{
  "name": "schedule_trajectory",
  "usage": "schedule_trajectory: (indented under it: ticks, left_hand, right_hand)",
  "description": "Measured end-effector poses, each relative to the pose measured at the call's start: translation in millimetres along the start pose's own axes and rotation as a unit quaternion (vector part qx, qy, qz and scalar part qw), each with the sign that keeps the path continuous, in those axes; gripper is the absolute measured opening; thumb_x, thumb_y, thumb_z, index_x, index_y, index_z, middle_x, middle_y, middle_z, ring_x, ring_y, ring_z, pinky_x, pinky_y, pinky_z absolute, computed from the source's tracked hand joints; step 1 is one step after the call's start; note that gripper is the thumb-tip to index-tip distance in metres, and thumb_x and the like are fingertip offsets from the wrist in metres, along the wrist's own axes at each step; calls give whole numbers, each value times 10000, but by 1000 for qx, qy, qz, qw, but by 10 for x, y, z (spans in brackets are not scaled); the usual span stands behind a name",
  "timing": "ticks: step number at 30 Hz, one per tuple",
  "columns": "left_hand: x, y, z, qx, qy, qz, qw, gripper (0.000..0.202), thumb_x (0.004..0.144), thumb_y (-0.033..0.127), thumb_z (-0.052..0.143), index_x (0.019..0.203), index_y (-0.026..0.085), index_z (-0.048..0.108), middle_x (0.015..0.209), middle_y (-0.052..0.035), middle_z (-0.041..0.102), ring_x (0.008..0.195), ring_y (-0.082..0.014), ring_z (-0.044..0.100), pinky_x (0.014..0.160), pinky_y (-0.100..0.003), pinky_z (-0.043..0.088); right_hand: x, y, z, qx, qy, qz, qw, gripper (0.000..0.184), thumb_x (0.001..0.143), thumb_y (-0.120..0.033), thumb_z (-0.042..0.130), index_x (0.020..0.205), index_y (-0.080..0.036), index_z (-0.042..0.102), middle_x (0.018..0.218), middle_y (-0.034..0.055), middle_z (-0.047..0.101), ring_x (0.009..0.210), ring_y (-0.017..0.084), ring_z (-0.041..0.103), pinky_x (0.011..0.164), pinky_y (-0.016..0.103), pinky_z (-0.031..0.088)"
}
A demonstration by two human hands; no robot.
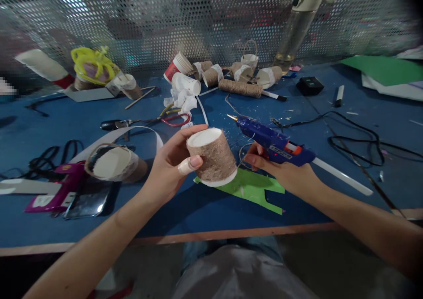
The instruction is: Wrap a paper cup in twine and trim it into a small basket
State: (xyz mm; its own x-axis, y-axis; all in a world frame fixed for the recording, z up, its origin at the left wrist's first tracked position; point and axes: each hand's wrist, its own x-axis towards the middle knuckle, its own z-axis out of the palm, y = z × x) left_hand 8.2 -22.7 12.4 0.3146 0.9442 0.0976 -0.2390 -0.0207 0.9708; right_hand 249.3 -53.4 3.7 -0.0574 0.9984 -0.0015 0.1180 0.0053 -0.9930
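Note:
My left hand (173, 166) is closed around a tilted paper cup (213, 158) wrapped in brown twine. The cup's white base faces up and its white rim shows below; a bandage-like strip is around my thumb. To its right, my right hand (277, 166) is closed at the underside of a blue hot glue gun (274, 140), hiding the handle. The gun's nozzle points left and a glue stick juts from its rear. A loop of thin twine (243, 153) runs between the cup and my right fingertips. Under the cup lies a cut green sheet (244, 186).
At left are a twine-and-lace cup (115, 164), a magenta glue gun (59, 191) and a phone (89, 199). Scissors (172, 118), a twine roll (241, 88) and several wrapped cups lie further back. A black cord (357, 140) loops at right; a bottle (294, 34) stands near the mesh panel.

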Motion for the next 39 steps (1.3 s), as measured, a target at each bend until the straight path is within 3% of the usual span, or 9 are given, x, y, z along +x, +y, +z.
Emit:
schedule_trajectory:
  ticks: [8, 13, 21, 28, 35, 39]
  left_hand:
    - [-17, -18, -3, 13, -8, 4, 1000, 544, 706, 453, 884, 1191, 261, 730, 1148, -60, 727, 1035, -258, 662, 892, -335, 548]
    - [-27, -45, -8, 12, -20, 10, 1000, 556, 716, 430, 884, 1218, 257, 718, 1138, -65, 722, 1027, -241, 658, 892, -315, 541]
    - [-53, -70, -8, 5, -34, 16, 999, 614, 684, 445, 906, 1234, 258, 706, 1138, -72, 717, 1061, -243, 652, 933, -315, 532]
    - [-61, -103, -21, 12, -56, 30, 998, 624, 683, 419, 910, 1251, 265, 701, 1175, -64, 714, 1085, -241, 654, 943, -306, 527]
    - [-6, -64, 19, -47, -35, -13, 998, 560, 768, 420, 848, 1284, 291, 672, 1282, -53, 695, 1157, -226, 652, 953, -283, 545]
    - [24, -11, 3, -80, -25, -33, 996, 516, 864, 428, 748, 1349, 322, 611, 1355, -59, 668, 1225, -270, 640, 1011, -388, 547]
  right_hand:
    - [-5, -14, 37, 43, 30, -2, 999, 378, 689, -491, 874, 726, -271, 569, 763, -15, 694, 642, 155, 646, 680, 334, 591]
    - [5, 26, 49, 75, 14, 0, 997, 375, 704, -490, 849, 740, -263, 554, 788, -37, 686, 650, 134, 663, 681, 315, 596]
    - [-22, -28, 62, 36, 15, 10, 999, 397, 686, -451, 870, 732, -249, 531, 739, -34, 649, 623, 132, 580, 585, 289, 525]
    - [-37, 25, 74, 31, 11, -3, 999, 337, 724, -407, 859, 762, -237, 571, 734, -41, 640, 676, 127, 589, 656, 272, 532]
    - [-26, 6, 79, 75, 17, -15, 997, 284, 748, -398, 840, 781, -252, 599, 805, -34, 687, 686, 138, 663, 675, 296, 586]
    - [-17, -27, 50, 52, 5, -21, 998, 254, 763, -377, 831, 780, -266, 604, 853, -15, 700, 694, 153, 674, 711, 330, 611]
